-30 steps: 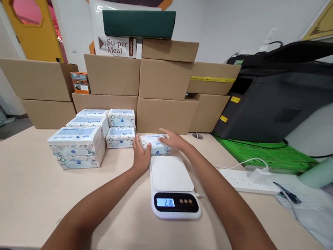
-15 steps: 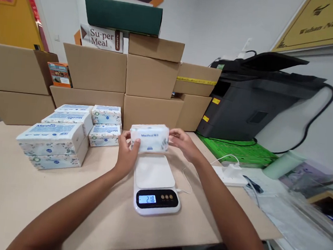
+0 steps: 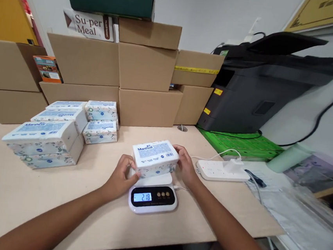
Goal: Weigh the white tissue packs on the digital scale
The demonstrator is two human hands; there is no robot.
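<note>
A white pack of tissues printed "Manhua" rests on or just above the platform of a white kitchen scale, whose lit display reads 218. My left hand grips the pack's left end with curled fingers. My right hand holds its right end. Both forearms reach in from the bottom edge.
Several more tissue packs are stacked at the left on the beige table. Cardboard boxes form a wall behind. A black printer stands on a green mat at right, with a white power strip before it.
Both hands picked the tissue pack up from the table behind the scale, carried it toward me and lowered it onto the scale platform. The camera shifted right and down.
</note>
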